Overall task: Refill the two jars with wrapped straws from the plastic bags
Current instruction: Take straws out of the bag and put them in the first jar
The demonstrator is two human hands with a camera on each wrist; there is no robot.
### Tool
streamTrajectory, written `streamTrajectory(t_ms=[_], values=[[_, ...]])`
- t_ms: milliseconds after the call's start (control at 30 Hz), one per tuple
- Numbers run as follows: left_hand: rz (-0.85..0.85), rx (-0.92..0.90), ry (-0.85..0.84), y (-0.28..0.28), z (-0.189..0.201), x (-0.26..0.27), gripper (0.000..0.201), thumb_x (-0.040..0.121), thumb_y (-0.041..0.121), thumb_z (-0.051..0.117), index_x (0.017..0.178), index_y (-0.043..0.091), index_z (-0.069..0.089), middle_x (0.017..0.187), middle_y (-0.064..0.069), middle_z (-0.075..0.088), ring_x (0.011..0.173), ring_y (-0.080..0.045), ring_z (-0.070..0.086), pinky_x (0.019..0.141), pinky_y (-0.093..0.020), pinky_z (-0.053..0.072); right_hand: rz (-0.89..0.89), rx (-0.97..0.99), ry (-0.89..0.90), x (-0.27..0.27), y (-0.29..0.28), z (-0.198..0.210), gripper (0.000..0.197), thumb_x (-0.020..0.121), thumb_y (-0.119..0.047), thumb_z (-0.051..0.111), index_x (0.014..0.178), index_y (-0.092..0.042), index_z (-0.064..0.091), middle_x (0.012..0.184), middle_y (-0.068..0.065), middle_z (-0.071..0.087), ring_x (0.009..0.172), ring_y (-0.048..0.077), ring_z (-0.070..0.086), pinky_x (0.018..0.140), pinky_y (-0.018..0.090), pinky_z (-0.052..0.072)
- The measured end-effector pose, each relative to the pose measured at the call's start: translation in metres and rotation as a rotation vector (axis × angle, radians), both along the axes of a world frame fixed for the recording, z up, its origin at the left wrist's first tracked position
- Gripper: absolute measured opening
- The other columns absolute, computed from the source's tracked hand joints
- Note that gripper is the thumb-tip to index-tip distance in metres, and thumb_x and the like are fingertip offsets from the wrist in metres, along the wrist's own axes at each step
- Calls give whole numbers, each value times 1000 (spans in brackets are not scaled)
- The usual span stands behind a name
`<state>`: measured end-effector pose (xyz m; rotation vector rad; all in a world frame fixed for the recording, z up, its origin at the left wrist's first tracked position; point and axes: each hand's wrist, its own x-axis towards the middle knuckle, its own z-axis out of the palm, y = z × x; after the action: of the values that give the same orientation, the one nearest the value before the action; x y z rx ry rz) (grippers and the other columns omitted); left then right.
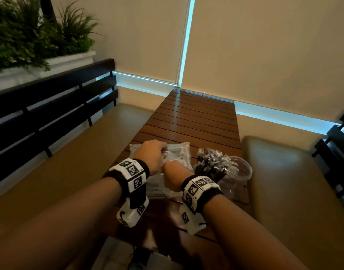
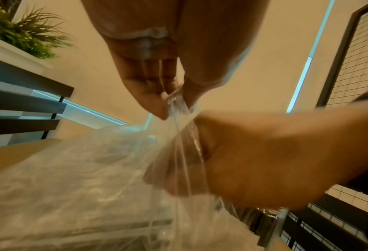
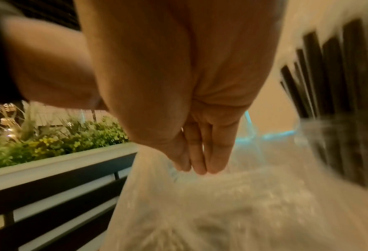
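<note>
A clear plastic bag (image 1: 179, 152) of wrapped straws lies on the wooden table (image 1: 196, 117). My left hand (image 1: 163, 151) pinches a gathered fold of the bag (image 2: 92, 186) between thumb and fingers (image 2: 155, 105). My right hand (image 1: 168, 164) grips the same fold just below, plastic stretched over its fingers (image 2: 178, 178). In the right wrist view the right fingers (image 3: 198, 158) press together on the bag (image 3: 200, 203). To the right, black wrapped straws (image 1: 212, 166) stick out of a clear jar (image 3: 333, 141). A second clear jar (image 1: 240, 172) beside them looks empty.
Padded bench seats run along both sides of the table, left (image 1: 69, 162) and right (image 1: 294, 182). A black slatted backrest (image 1: 50, 114) and a white planter with green plants (image 1: 31, 36) stand at the left. Window blinds (image 1: 264, 45) close off the table's far end.
</note>
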<state>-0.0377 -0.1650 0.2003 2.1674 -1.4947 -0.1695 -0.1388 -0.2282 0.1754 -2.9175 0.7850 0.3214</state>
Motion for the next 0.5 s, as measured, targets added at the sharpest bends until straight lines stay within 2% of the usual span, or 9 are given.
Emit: streamTrajectory(t_ms=[67, 100, 167, 233, 300, 333, 400, 433, 500], values=[[-40, -27, -9, 6, 3, -1, 8, 95, 20, 58, 91, 19, 65, 89, 5, 56, 84, -17, 55, 77, -33, 46, -22, 11, 88, 7, 4, -18, 27, 95, -8, 53, 121, -3, 57, 127, 15, 58, 118, 32, 55, 94, 37, 45], [-66, -30, -19, 9, 4, -1, 8, 95, 20, 58, 92, 19, 66, 91, 4, 58, 86, -18, 56, 78, -33, 47, -19, 13, 129, 9, 5, -26, 30, 94, -9, 55, 123, -2, 55, 127, 16, 57, 119, 33, 55, 94, 38, 45], [-122, -18, -35, 15, 7, -2, 9, 95, 21, 58, 95, 19, 66, 96, 2, 60, 90, -20, 58, 81, -38, 50, -35, -8, 160, 14, 6, -42, 30, 90, -14, 56, 119, -6, 57, 121, 13, 61, 113, 32, 59, 88, 38, 48], [-168, -8, -45, 19, 7, -2, 10, 95, 22, 57, 98, 19, 66, 100, 1, 61, 92, -21, 58, 83, -41, 50, -52, -52, 156, 14, 4, -51, 28, 87, -25, 56, 113, -15, 58, 114, 9, 64, 106, 30, 61, 89, 42, 50], [-201, -15, -43, 22, 6, -2, 11, 95, 22, 58, 100, 18, 67, 101, 1, 61, 93, -20, 58, 83, -43, 50, -26, -67, 172, 14, 6, -53, 21, 86, -28, 55, 105, -20, 61, 103, 4, 65, 98, 27, 61, 85, 43, 51], [-214, -23, -41, 23, 5, -2, 11, 95, 22, 58, 99, 18, 68, 100, 1, 61, 92, -20, 58, 83, -43, 50, -21, -43, 193, 13, 6, -55, 18, 89, -26, 55, 104, -19, 61, 98, 3, 62, 98, 26, 59, 86, 41, 51], [-228, -37, -33, 24, 5, -1, 11, 94, 21, 59, 98, 17, 68, 99, 1, 62, 92, -20, 58, 82, -43, 51, -39, 37, 250, 12, 5, -62, 17, 98, -20, 50, 112, -14, 57, 89, 6, 51, 105, 26, 53, 98, 39, 45], [-233, -47, -31, 24, 4, 0, 11, 93, 20, 59, 97, 16, 69, 98, 1, 62, 91, -19, 58, 82, -42, 51, -71, 64, 243, 12, 4, -64, 23, 99, -17, 49, 120, -9, 55, 88, 8, 45, 109, 27, 50, 103, 38, 42], [-241, -62, -32, 24, 4, 2, 9, 93, 19, 61, 96, 16, 69, 95, 2, 62, 89, -17, 58, 81, -41, 51, -71, 72, 220, 11, 0, -65, 33, 99, -12, 51, 130, 0, 51, 85, 14, 45, 113, 26, 48, 107, 37, 39]])
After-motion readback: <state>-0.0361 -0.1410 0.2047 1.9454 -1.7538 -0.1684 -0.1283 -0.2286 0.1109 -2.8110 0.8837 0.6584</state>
